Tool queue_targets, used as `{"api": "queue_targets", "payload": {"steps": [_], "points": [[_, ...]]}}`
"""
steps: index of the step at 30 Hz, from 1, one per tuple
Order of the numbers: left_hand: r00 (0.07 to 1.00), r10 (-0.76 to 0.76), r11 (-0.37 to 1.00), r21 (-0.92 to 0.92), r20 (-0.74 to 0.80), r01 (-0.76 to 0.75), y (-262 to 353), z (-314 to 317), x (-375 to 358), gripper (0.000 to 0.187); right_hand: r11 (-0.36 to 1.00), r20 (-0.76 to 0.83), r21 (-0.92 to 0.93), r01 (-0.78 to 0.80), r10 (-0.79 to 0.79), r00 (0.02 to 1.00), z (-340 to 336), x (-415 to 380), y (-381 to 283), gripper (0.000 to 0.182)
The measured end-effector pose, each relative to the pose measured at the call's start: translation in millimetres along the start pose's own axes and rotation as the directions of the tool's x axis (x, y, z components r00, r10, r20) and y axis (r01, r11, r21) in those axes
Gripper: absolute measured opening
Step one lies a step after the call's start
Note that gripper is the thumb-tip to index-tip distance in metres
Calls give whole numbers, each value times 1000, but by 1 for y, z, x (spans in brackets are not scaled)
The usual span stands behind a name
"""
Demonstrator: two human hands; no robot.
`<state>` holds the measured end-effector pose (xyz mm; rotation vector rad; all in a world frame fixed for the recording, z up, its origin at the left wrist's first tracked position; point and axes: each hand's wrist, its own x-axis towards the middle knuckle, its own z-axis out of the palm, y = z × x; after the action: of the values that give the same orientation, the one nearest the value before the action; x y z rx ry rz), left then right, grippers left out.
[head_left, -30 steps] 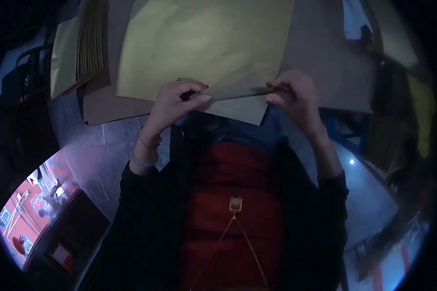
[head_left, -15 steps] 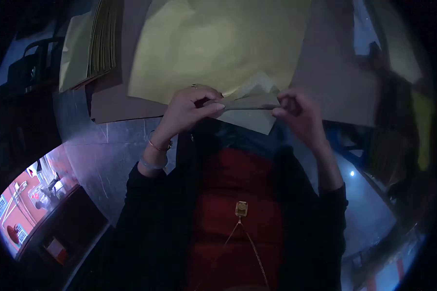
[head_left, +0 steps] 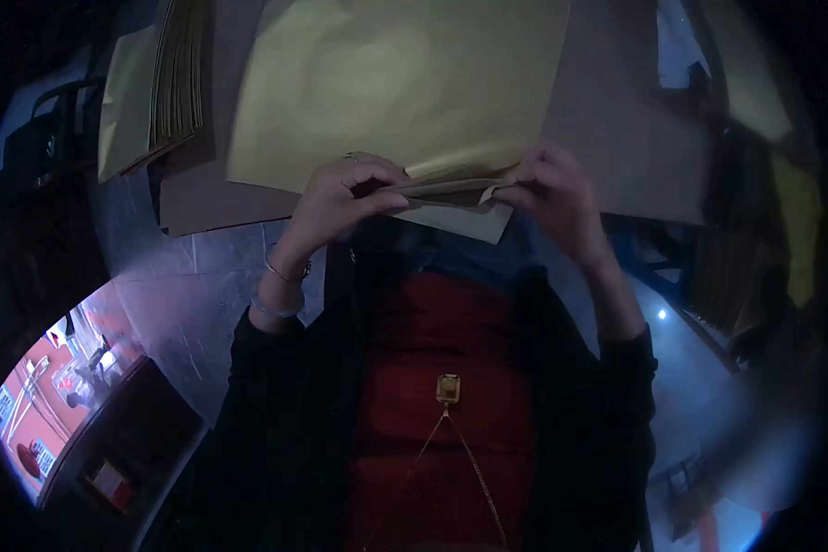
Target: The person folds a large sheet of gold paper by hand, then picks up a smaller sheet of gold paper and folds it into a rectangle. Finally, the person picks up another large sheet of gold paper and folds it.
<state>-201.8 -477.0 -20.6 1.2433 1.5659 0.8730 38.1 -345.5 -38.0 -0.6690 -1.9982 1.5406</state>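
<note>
A large sheet of yellowish paper (head_left: 396, 92) lies on a brown board (head_left: 616, 138), its near edge folded up and hanging over the board's front. My left hand (head_left: 345, 193) pinches the left part of that fold between thumb and fingers. At the right end of the fold, my right hand (head_left: 557, 193) grips the paper, thumb below and fingers above. Between the two hands the folded strip gapes slightly, and a pale flap of paper hangs beneath it. The fingertips are partly hidden by the paper.
A stack of folded yellowish paper (head_left: 170, 83) sits at the left of the board. Grey floor (head_left: 202, 294) shows below it. A dark box-like piece of furniture (head_left: 124, 442) stands at the lower left. Yellow material (head_left: 794, 221) is at the far right.
The raised corner of paper near my right hand has been folded down, and the strip between my hands now gapes. My right hand has shifted slightly up and to the left.
</note>
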Motion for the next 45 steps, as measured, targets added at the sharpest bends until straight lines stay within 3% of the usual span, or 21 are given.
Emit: {"api": "queue_targets", "payload": {"steps": [4,7,9,12,13,15,18,22,24,30,36,43,45], "points": [[999,-38,999,-31,12,38,1,-1,1,16,997,21,-61,54,-53,998,1,0,3,15],[998,-68,995,-74,12,68,-2,-1,0,15,996,-69,-74,56,-61,996,6,-2,-2,25],[994,-104,989,-108,16,105,-2,0,-1,15,973,-111,-171,152,-172,979,5,-9,4,36],[994,-103,990,-97,27,105,-1,0,0,14,993,-149,-100,67,-81,986,3,-19,17,39],[995,-94,993,-75,21,95,-1,0,0,14,993,-150,-102,65,-80,986,0,-21,14,39],[997,-81,995,-55,15,81,0,1,0,14,950,-107,-312,-33,-1,994,-7,-17,-3,33],[995,-98,991,-86,14,99,0,0,0,14,934,-67,-347,-81,62,996,-4,-13,-6,27],[996,-85,994,-60,12,86,3,1,1,13,971,-114,-229,-73,48,992,-1,-11,-8,22],[994,-108,989,-104,14,109,1,2,0,13,922,-39,-386,16,-34,999,-2,-10,-8,19],[998,-61,998,8,-3,61,2,0,0,14,950,-80,-313,-4,-22,997,6,-10,-8,13],[994,-110,993,-43,9,110,3,-1,0,15,993,-94,-101,-53,43,995,7,-9,-10,14],[993,-117,988,-99,9,117,3,-3,2,16,997,-102,-69,-24,16,995,5,-5,-9,16],[994,-107,988,-113,10,107,2,-4,3,16,1000,-42,-19,-24,23,999,4,-1,-14,18]]}}
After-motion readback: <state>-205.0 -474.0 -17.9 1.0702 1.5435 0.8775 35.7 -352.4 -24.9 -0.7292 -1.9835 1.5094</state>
